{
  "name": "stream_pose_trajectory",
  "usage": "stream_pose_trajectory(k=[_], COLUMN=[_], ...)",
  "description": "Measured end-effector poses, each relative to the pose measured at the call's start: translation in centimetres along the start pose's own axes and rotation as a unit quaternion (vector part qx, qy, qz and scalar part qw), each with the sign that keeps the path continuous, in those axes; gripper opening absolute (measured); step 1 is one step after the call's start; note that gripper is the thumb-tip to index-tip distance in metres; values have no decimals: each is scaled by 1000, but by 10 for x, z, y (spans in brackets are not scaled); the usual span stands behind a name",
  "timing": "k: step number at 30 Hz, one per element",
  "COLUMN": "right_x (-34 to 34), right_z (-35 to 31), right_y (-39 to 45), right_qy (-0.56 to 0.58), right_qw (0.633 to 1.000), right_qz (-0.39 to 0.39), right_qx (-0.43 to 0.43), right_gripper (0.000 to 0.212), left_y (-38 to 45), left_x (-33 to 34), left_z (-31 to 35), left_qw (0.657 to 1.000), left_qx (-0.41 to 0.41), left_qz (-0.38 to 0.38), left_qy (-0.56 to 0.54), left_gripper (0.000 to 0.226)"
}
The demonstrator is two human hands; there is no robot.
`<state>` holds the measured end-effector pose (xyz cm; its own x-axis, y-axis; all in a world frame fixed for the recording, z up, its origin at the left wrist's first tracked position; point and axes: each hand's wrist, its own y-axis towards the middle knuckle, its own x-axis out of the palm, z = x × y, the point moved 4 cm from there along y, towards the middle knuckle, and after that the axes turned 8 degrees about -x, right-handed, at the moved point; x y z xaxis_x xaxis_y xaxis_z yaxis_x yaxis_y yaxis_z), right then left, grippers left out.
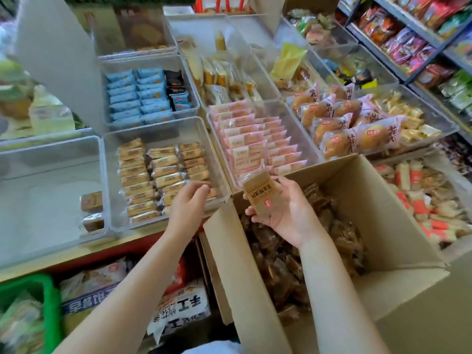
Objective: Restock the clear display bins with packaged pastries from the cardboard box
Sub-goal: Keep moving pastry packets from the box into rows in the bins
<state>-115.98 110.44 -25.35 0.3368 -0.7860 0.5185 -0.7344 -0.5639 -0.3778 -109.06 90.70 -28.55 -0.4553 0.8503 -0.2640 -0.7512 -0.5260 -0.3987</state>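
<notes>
An open cardboard box (pixel 398 226) at lower right holds several brown packaged pastries (pixel 286 267). My right hand (pixel 283 213) grips one brown pastry pack (pixel 260 195) above the box's left end. My left hand (pixel 187 203) hovers with loosely curled fingers over the near edge of a clear bin (pixel 112 180) that holds rows of the same brown packs (pixel 158 175); it holds nothing. To the left, a nearly empty clear bin (pixel 51 149) holds two brown packs (pixel 92 208) at its right side.
More clear bins behind hold blue packs (pixel 138 95), pink packs (pixel 255 139) and bread buns (pixel 339 123). Shelves of snack bags (pixel 419 39) stand at the right. A green basket (pixel 30 310) and bagged goods (pixel 178 310) sit below the counter edge.
</notes>
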Motion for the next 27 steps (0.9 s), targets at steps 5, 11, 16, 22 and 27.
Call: stream_pose_trajectory(k=[5,11,16,22,27], right_x=[96,221,295,302,291], right_z=[40,120,186,241,252], right_y=[33,97,170,224,232], right_qy=[-177,-407,-621,-821,-821], right_qw=[982,907,753,513,511], right_qz=[-65,-64,-131,-126,-121], right_qx=[-7,-84,-175,-217,-223], right_gripper=[37,25,38,37,36], left_y=[-2,16,69,140,180], left_x=[-125,-290,-339,-334,-310], left_z=[-32,-130,-175,-184,-202], left_qw=[993,947,955,968,965], left_qx=[15,-105,-172,-244,-221], left_qz=[116,229,105,27,-1], left_qy=[-23,198,218,46,144], left_gripper=[25,19,25,41,54])
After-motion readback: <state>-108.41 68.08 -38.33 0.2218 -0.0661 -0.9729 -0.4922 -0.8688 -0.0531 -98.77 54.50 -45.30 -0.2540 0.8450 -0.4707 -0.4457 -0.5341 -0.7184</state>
